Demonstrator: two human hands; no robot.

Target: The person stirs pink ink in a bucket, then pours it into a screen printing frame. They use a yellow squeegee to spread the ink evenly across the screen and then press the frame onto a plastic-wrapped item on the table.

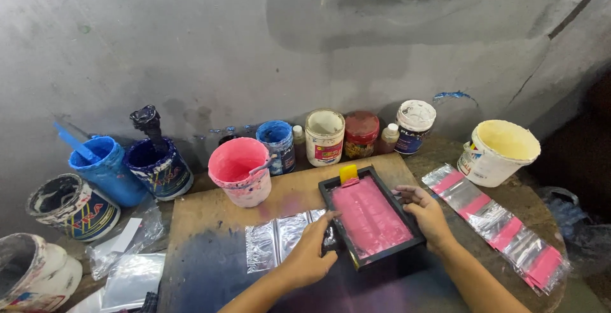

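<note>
A small black-framed printing screen (336, 192) coated in pink ink lies on a wooden board (210, 224), tilted toward the right. A yellow-handled squeegee (348, 173) rests at its far end. My left hand (312, 252) grips the frame's left edge. My right hand (425, 214) holds the right edge. Clear plastic sleeves (273, 243) lie under and left of the frame.
A pink ink tub (240, 170) stands just behind the board. Blue tubs (105, 166), several jars (324, 136) and a yellow-lined bucket (499, 151) line the grey wall. Printed pink-and-clear sleeves (503, 224) lie in a row at right. More plastic bags (130, 275) sit at left.
</note>
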